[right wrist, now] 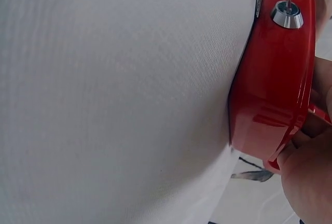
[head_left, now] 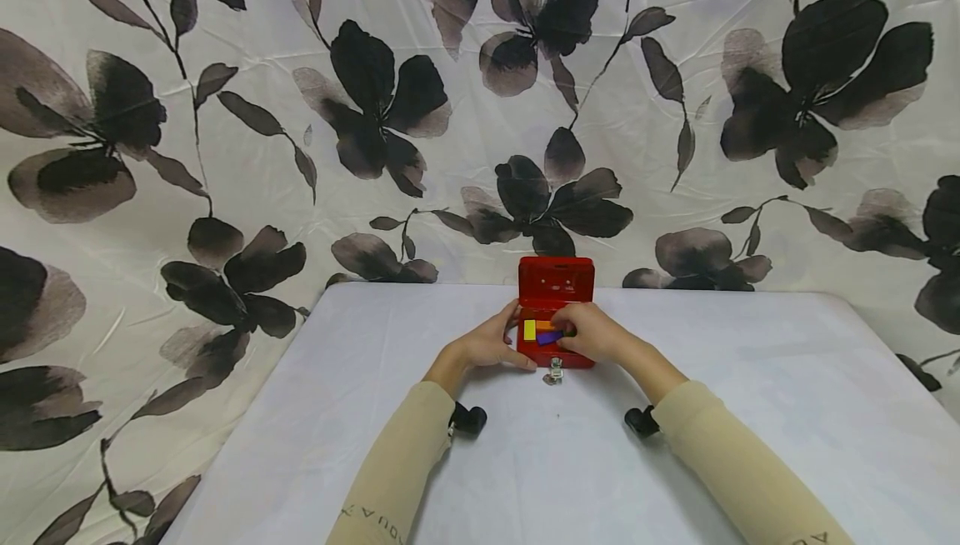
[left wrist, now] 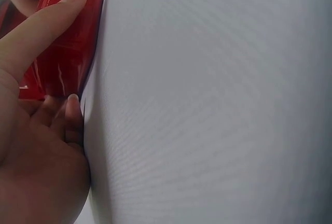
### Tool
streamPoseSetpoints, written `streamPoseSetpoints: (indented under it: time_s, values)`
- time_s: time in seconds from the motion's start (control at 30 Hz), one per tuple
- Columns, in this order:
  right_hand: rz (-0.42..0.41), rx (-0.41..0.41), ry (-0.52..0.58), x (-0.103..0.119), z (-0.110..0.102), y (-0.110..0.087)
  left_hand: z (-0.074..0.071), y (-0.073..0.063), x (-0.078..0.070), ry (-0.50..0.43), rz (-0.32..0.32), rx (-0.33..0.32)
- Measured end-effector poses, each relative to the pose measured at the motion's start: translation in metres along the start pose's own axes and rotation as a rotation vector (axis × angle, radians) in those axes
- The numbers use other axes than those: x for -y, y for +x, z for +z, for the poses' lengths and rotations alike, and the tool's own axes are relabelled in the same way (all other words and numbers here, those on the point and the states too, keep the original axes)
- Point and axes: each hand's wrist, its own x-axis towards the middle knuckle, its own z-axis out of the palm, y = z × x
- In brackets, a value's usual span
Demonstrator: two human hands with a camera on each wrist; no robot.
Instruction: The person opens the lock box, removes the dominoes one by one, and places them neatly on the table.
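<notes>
A small red cash box (head_left: 576, 359) stands with its lid (head_left: 556, 280) raised at the back. Inside lie a yellow block (head_left: 529, 330), an orange block (head_left: 545, 325) and a blue-purple block (head_left: 550, 337). My left hand (head_left: 491, 341) holds the box at its left side, thumb along the front wall and the other fingers against the side wall. From the right, my right hand (head_left: 596, 332) reaches over the wall into the box, fingertips beside the blue-purple block and a small dark patch. I cannot tell whether those fingertips pinch anything.
A silver lock (right wrist: 287, 14) with a key in it sits on the box's front, and keys (head_left: 552, 378) hang down to the white table (head_left: 525, 478). Behind the table's far edge hangs a floral cloth (head_left: 420, 220). Both forearms wear beige sleeves with black wrist cameras.
</notes>
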Motion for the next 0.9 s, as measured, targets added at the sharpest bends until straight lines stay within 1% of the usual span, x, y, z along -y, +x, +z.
streamPoseSetpoints:
  time_s: [0.2, 0.4, 0.6, 0.73, 0.9]
  values:
    - [-0.034, 0.006, -0.013, -0.002, 0.000, 0.003, -0.001, 0.001, 0.000, -0.012, 0.008, 0.011]
    - [-0.062, 0.020, -0.053, -0.005, 0.001, 0.006, -0.002, 0.001, -0.001, -0.022, -0.002, 0.014]
    - [-0.053, 0.032, -0.092, -0.007, 0.003, 0.009, -0.002, 0.002, 0.000, -0.040, -0.002, 0.014]
    - [-0.045, 0.024, -0.104, -0.006, 0.004, 0.011, -0.002, 0.001, 0.000, -0.053, 0.005, 0.012]
    - [-0.039, 0.015, -0.104, -0.006, 0.005, 0.012, -0.001, 0.000, -0.001, -0.044, 0.007, 0.005]
